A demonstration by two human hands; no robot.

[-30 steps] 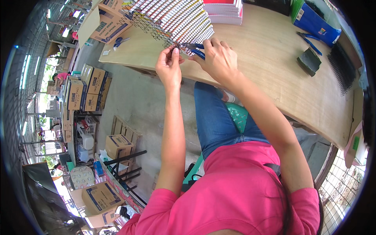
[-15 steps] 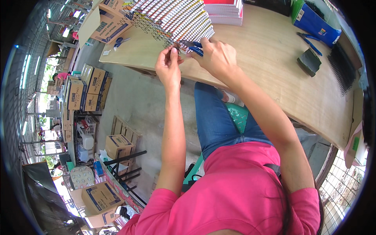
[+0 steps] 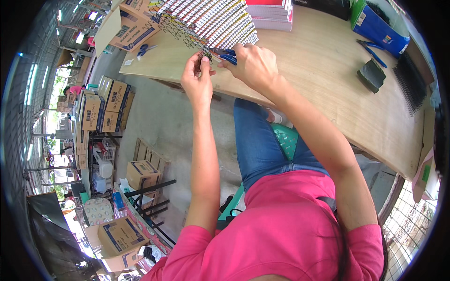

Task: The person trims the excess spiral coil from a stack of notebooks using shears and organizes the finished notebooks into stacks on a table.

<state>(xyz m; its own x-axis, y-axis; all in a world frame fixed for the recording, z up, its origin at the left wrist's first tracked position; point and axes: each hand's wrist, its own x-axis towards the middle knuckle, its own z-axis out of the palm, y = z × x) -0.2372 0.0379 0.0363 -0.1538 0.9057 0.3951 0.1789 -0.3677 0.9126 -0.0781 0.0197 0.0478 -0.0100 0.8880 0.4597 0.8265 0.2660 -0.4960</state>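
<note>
While left hand pinches coils thumb-to-fingers and right hand curls round pliers, a slipped pinch could bend wire or put jaws on a fingertip. Pads pile toward surface's left end. Versus half a second ago, both hands sit slightly further left.

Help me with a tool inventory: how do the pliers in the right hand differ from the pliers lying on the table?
The held pliers are in the right hand, by the wire-bound stack; the loose pliers lie on the table near the blue box. The hand partly covers the held pliers; the loose pliers are uncovered, handles spread. Both have blue handles.
</note>
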